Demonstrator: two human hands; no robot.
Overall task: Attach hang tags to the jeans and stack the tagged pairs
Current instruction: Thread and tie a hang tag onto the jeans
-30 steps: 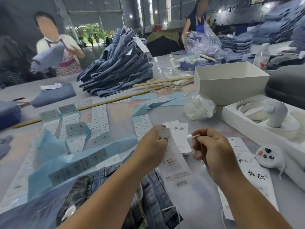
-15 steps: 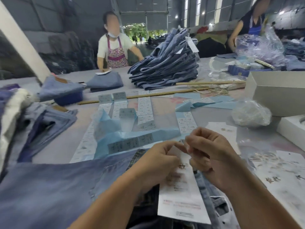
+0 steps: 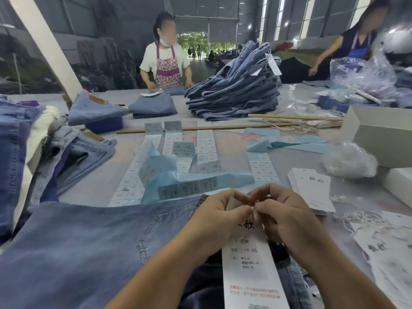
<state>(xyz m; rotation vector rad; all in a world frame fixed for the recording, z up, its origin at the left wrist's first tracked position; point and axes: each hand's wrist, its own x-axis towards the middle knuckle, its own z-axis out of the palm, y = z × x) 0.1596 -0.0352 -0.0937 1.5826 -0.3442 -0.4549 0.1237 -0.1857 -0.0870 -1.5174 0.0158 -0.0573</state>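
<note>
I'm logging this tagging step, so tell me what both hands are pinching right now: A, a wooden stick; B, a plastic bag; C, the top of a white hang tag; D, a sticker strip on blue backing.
C: the left hand and right hand meet at the top of the white hang tag, which lies over the jeans.

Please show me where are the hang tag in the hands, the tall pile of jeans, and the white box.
hang tag (image 3: 249, 270): head view, on its printed middle.
tall pile of jeans (image 3: 234, 90): head view, on its folded side.
white box (image 3: 379, 134): head view, on its front wall.

Sticker strips (image 3: 178, 166) crowd table (image 3: 93, 188) ahead.
</note>
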